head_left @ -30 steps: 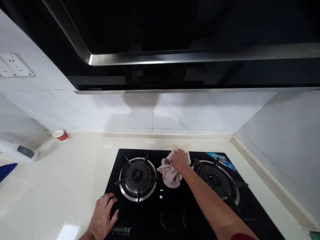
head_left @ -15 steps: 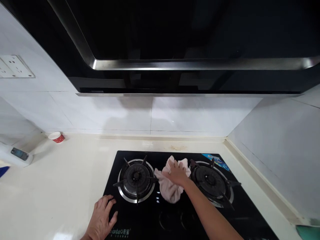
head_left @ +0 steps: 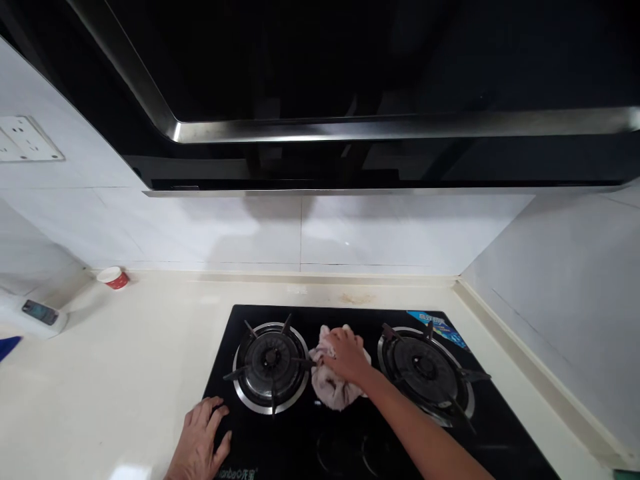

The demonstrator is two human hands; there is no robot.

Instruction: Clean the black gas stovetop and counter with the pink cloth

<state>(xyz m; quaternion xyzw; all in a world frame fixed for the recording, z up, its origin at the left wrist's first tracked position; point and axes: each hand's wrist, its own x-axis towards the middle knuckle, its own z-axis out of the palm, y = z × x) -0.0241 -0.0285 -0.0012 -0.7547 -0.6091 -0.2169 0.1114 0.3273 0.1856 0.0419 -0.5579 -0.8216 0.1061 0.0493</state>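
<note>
My right hand [head_left: 347, 355] grips a bunched pale pink cloth [head_left: 334, 390] and presses it on the black glass of the gas stove [head_left: 295, 440], between the two burners. The left burner [head_left: 271, 360] has its pan support just beside the cloth. To the right of my hand lies the right burner [head_left: 425, 367]. My left hand [head_left: 200, 437] rests at the stove's left front edge, fingers apart and bent over the glass, holding nothing. Part of the cloth is hidden beneath my right hand.
A black range hood [head_left: 350, 160] hangs low over the stove. On the left counter [head_left: 125, 360] stand a red and white paper cup [head_left: 114, 278] and a white object with a dark panel [head_left: 40, 313]. Tiled walls rise behind and at the right; a socket [head_left: 30, 139] is at left.
My right hand has moved slightly left and closed more on the cloth, which is now bunched smaller. The left hand stays by the stove edge. The view has shifted a little.
</note>
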